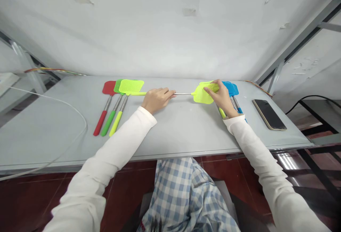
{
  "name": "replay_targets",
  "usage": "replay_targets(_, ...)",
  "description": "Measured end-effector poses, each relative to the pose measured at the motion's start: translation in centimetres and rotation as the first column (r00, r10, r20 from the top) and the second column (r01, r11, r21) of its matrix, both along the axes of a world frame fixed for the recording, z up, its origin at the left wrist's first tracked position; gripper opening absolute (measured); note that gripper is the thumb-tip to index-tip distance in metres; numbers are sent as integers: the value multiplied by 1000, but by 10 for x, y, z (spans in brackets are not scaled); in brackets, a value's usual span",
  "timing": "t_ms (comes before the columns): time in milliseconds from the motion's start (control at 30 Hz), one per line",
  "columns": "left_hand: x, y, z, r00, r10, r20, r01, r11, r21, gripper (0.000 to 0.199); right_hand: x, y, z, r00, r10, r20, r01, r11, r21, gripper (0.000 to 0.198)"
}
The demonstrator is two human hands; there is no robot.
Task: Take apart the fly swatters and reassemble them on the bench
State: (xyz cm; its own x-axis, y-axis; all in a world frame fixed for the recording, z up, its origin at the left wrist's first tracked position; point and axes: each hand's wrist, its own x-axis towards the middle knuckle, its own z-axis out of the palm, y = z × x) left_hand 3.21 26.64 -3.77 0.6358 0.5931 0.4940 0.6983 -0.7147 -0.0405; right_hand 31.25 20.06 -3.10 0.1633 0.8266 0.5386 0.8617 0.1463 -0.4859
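Note:
A yellow-green fly swatter [200, 97] lies crosswise in both hands, its head toward the right and its handle toward the left. My left hand [157, 99] is closed around it near where the handle meets the thin metal rod. My right hand [222, 95] pinches the perforated head between thumb and fingers. To the left, a red swatter [100, 122], a green swatter [108, 122] and another yellow-green swatter [130, 86] lie side by side. Blue swatters [232, 88] lie beside my right hand, and a further yellow-green handle [222, 112] shows under it.
A grey table [181, 132] stands against the white wall. At the right lies a dark-screened phone [269, 114]. A white cable [83, 116] curves over the table's left side. Metal frame posts [278, 77] rise at both ends.

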Motion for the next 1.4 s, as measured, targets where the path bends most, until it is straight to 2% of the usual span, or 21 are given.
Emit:
replay_targets(100, -4, 2, 1, 1000, -4, 3, 4, 1000, -22, 45, -2, 2, -6, 994, 32, -101, -30, 999, 19, 39)
replay_targets(233, -5, -2, 0, 999, -21, 25, 23, 998, -54, 44, -17, -1, -7, 989, 61, -132, -51, 996, 79, 33)
replay_targets(500, 3, -14, 1, 997, -29, 68, 37, 992, -119, 43, -31, -10, -2, 999, 13, -45, -8, 993, 117, 37)
replay_targets(667, 9, -17, 1, 994, -7, 105, 19, 993, -114, 42, -33, -15, 4, 1000, -16, 26, 12, 992, 127, 43)
replay_targets(767, 13, -19, 3, 968, 72, 240, -38, 989, -142, 35, -37, -21, 8, 988, -129, 90, 109, 975, 196, 51)
replay_targets(833, 15, -19, 5, 898, 134, 420, -50, 978, -203, 30, -38, -24, 10, 972, -202, 120, 167, 953, 253, 56)
replay_targets(867, 15, -18, 7, 835, 165, 526, -36, 968, -248, 28, -39, -24, 10, 966, -219, 137, 177, 948, 266, 56)
replay_targets(967, 15, -15, 12, 554, 277, 785, 112, 910, -400, 30, -41, -24, 6, 965, -167, 202, 122, 968, 220, 47)
replay_targets(1033, 15, -13, 15, 376, 361, 853, 263, 841, -472, 31, -45, -23, 1, 970, -64, 236, 26, 987, 160, 38)
replay_targets(1100, 17, -12, 15, 276, 433, 858, 398, 761, -512, 30, -53, -25, -5, 964, 73, 256, -101, 990, 99, 33)
replay_targets(1167, 21, -14, 13, 247, 481, 841, 493, 685, -536, 30, -63, -27, -11, 940, 214, 267, -229, 973, 25, 31)
replay_targets(1233, 26, -17, 8, 260, 505, 823, 552, 622, -555, 32, -72, -31, -16, 903, 327, 278, -324, 944, -56, 30)
replay_targets(1300, 31, -21, 2, 293, 508, 810, 592, 569, -571, 36, -79, -33, -20, 879, 382, 285, -367, 924, -108, 31)
replay_targets(1400, 35, -25, -7, 369, 483, 794, 629, 500, -596, 41, -84, -34, -25, 881, 388, 270, -351, 920, -177, 30)
